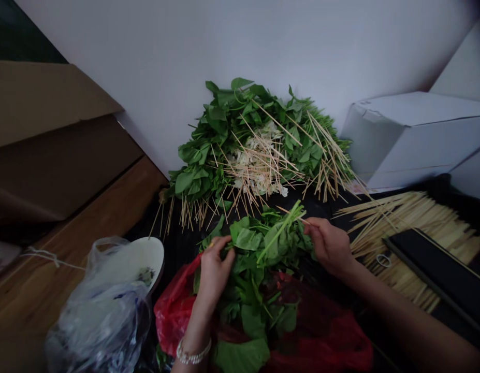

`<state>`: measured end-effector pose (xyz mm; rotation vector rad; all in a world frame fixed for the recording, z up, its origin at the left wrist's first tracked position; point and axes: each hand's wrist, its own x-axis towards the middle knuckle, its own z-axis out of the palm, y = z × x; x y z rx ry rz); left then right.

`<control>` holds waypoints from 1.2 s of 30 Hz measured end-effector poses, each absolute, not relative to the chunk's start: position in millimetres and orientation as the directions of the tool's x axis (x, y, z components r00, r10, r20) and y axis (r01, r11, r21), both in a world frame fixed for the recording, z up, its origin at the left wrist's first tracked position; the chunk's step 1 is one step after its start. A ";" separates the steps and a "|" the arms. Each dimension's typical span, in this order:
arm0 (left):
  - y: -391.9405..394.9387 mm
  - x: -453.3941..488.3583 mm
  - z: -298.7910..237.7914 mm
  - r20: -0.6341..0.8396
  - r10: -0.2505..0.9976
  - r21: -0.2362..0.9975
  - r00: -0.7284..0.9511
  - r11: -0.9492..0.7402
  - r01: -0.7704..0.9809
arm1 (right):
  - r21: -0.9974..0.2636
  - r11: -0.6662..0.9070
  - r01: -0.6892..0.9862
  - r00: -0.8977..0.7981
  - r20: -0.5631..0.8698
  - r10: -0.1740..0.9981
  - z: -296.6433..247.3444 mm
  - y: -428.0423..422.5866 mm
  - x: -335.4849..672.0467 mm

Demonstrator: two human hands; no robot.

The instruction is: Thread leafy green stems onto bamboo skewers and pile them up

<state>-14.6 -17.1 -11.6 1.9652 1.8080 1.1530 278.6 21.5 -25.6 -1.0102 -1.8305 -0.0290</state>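
Observation:
My left hand (214, 269) is closed on a bunch of green leaves (255, 243) that lie on top of a red plastic bag (333, 342). A beaded bracelet sits on its wrist. My right hand (330, 243) pinches a thin wooden skewer (288, 211) at the right side of the same bunch, its tip pointing left into the leaves. Behind the hands, against the white wall, lies a large heap of skewered leaves (255, 145) with many sticks poking out.
Loose bamboo skewers (410, 217) lie in a pile at the right, with a flat black box (437, 264) on them. A white box (410, 134) stands at the back right. A clear plastic bag (103, 311) and white plate (146, 254) sit at the left, brown cardboard (49, 134) behind.

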 end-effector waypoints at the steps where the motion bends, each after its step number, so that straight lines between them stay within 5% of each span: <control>1: -18.1 -14.5 -6.5 0.409 0.901 0.687 -0.143 -0.201 0.698 | -0.406 0.648 0.645 -0.143 0.768 0.624 -26.1 21.9 278.9; 6: -22.5 -13.4 19.6 0.253 0.843 0.941 -0.474 -0.101 0.322 | -0.418 0.623 0.661 -0.114 0.765 0.634 -28.1 24.4 281.0; 11: -23.2 -14.6 26.8 -0.022 0.926 0.993 -0.377 -0.023 -0.113 | -0.420 0.604 0.677 -0.108 0.756 0.646 -29.8 25.4 282.1; 14: -30.7 -15.8 31.1 -0.041 0.982 0.999 -0.186 0.040 -0.011 | -0.409 0.616 0.673 -0.117 0.764 0.635 -30.5 25.8 281.8; 18: -41.7 -18.8 40.5 -0.161 0.944 0.956 0.287 0.077 0.281 | -0.403 0.616 0.677 -0.124 0.763 0.635 -32.1 26.6 281.7; 20: -40.1 -21.2 39.4 -0.126 0.964 0.939 0.234 0.039 0.343 | -0.407 0.613 0.677 -0.122 0.760 0.638 -32.8 26.9 281.8; 25: -21.7 -23.6 19.9 0.156 0.964 0.855 -0.215 -0.023 0.519 | -0.421 0.622 0.661 -0.120 0.758 0.641 -33.1 26.8 281.4; 32: -11.3 -21.0 5.8 0.401 0.908 0.660 -0.119 -0.196 0.726 | -0.453 0.618 0.642 -0.114 0.741 0.662 -32.8 26.3 281.1; 36: -10.7 -26.9 2.3 0.400 0.909 0.606 -0.114 -0.169 0.777 | -0.455 0.620 0.639 -0.121 0.737 0.665 -32.1 25.8 280.1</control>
